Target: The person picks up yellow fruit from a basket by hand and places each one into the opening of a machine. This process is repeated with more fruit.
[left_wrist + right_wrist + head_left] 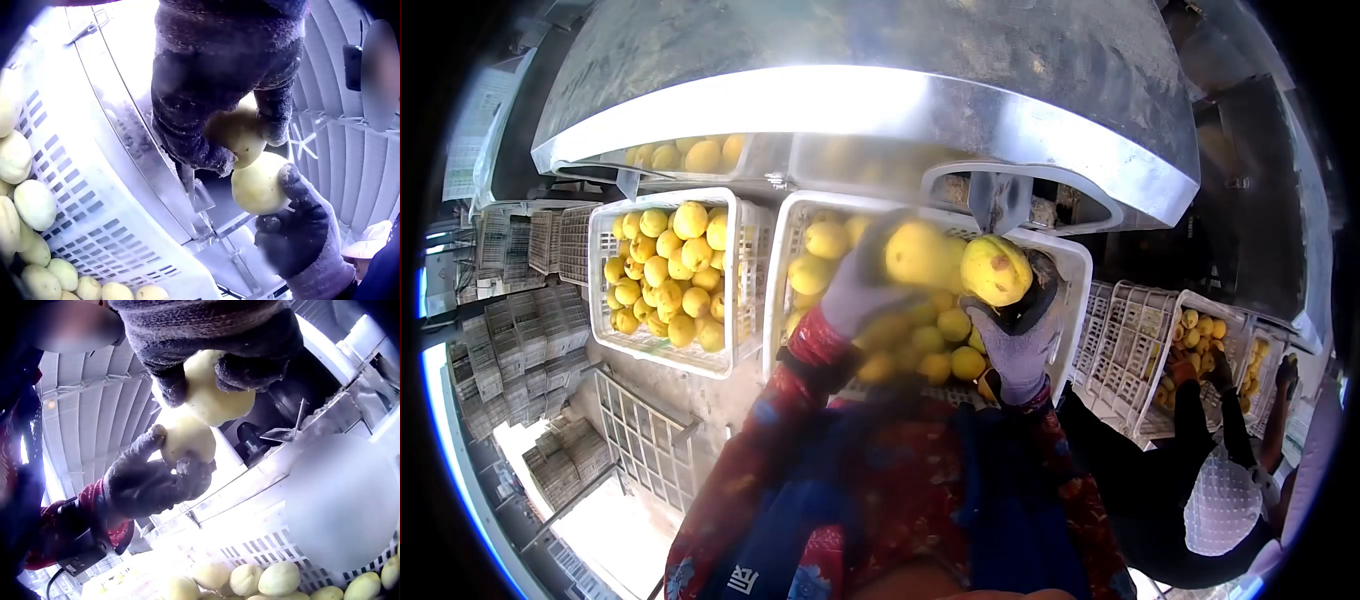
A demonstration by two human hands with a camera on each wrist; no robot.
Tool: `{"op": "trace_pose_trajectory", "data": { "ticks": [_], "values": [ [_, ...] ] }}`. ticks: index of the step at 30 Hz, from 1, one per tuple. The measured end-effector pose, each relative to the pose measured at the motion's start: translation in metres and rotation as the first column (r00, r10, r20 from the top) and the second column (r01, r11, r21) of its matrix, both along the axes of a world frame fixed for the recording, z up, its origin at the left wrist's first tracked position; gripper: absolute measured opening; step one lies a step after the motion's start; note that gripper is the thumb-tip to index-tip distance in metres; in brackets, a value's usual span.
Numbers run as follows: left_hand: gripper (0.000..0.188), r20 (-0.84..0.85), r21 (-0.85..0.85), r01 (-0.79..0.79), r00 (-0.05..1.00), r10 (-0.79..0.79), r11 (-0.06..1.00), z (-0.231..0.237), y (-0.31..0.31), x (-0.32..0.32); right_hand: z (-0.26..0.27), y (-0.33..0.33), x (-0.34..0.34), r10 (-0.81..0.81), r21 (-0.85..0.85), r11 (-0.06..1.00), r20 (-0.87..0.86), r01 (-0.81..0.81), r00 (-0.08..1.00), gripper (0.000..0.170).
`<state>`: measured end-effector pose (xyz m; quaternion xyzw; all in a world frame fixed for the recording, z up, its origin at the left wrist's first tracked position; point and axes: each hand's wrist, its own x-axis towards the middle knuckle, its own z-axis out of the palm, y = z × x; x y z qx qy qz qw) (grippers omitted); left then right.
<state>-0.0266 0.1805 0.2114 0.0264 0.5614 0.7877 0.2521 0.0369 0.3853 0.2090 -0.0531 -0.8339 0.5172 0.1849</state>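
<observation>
Both hands wear grey gloves with dark palms and are raised over a white plastic crate [1080, 290] of yellow peaches. My left hand [855, 290], blurred in the head view, grips one yellow peach [240, 134] between thumb and fingers. A second peach [997, 270], with brown patches on its skin, sits in the grip of my right hand [1022, 350]. The two held peaches are side by side, overlapping in both wrist views. Below the hands, more peaches [955, 325] lie in the crate.
A fuller crate of peaches [665, 270] stands to the left. A metal machine edge [850, 95] curves across behind the crates, with an opening [1050, 205] above the right crate. At far right another person [1200, 470] works over crates. Stacked crates [520, 340] fill the left side.
</observation>
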Motion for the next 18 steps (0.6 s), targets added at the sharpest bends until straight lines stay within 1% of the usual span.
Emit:
{"op": "trace_pose_trajectory", "data": {
  "ticks": [1, 2, 3, 5, 7, 8, 10, 11, 12, 13, 14, 15, 18],
  "values": [
    [0.085, -0.033, 0.010, -0.012, 0.999, 0.012, 1.000, 0.003, 0.000, -0.002, 0.004, 0.000, -0.007, -0.062, 0.081, 0.995, -0.008, 0.062, 0.998, 0.076],
    [0.084, -0.076, -0.037, -0.001, 0.997, -0.002, 0.999, 0.006, 0.000, -0.003, 0.003, 0.001, -0.021, -0.099, 0.171, 0.979, -0.096, 0.115, 0.990, 0.075],
    [0.084, -0.117, -0.085, 0.010, 0.993, -0.020, 0.996, 0.009, -0.001, -0.004, -0.001, 0.002, -0.034, -0.154, 0.273, 0.945, -0.125, 0.183, 0.980, 0.072],
    [0.083, -0.075, 0.006, -0.005, 0.997, 0.005, 1.000, 0.009, -0.002, -0.009, -0.008, 0.002, -0.068, -0.239, 0.295, 0.932, 0.065, 0.210, 0.969, 0.072],
    [0.083, 0.115, 0.274, -0.081, 0.992, 0.051, 0.958, 0.004, 0.001, -0.008, -0.018, 0.001, -0.104, -0.246, 0.451, 0.854, -0.092, 0.260, 0.965, 0.069],
    [0.082, 0.153, 0.305, -0.093, 0.987, 0.047, 0.948, 0.004, 0.005, -0.008, -0.020, 0.001, -0.113, -0.235, 0.517, 0.805, -0.171, 0.290, 0.957, 0.067],
    [0.082, 0.034, 0.183, -0.054, 0.998, 0.049, 0.982, 0.017, 0.007, -0.010, -0.010, 0.013, -0.106, -0.230, 0.284, 0.926, -0.093, 0.247, 0.969, 0.062],
    [0.082, -0.024, 0.122, -0.039, 0.999, 0.043, 0.992, 0.020, 0.009, -0.010, -0.005, 0.023, -0.098, -0.220, 0.162, 0.961, -0.053, 0.225, 0.974, 0.059],
    [0.086, -0.195, 0.038, -0.066, 0.978, 0.072, 0.997, 0.005, 0.013, -0.012, -0.006, 0.028, -0.085, -0.121, 0.018, 0.992, -0.145, 0.125, 0.982, 0.052],
    [0.088, -0.287, 0.013, -0.090, 0.954, 0.089, 0.996, -0.003, 0.015, -0.013, -0.001, 0.029, -0.065, -0.031, -0.131, 0.991, -0.107, 0.017, 0.994, 0.062],
    [0.090, -0.375, -0.009, -0.117, 0.921, 0.105, 0.993, -0.007, 0.018, -0.014, 0.018, 0.023, -0.046, 0.088, 0.096, 0.992, -0.090, -0.079, 0.992, 0.069],
    [0.092, -0.455, -0.028, -0.149, 0.882, 0.121, 0.988, -0.010, 0.022, -0.014, 0.032, 0.015, -0.033, 0.201, 0.315, 0.932, -0.040, -0.179, 0.979, 0.077],
    [0.095, -0.421, -0.298, -0.152, 0.907, 0.014, 0.943, -0.015, 0.035, -0.008, -0.003, -0.009, -0.017, 0.163, 0.343, 0.931, -0.093, -0.122, 0.982, 0.086]
  ]
}}
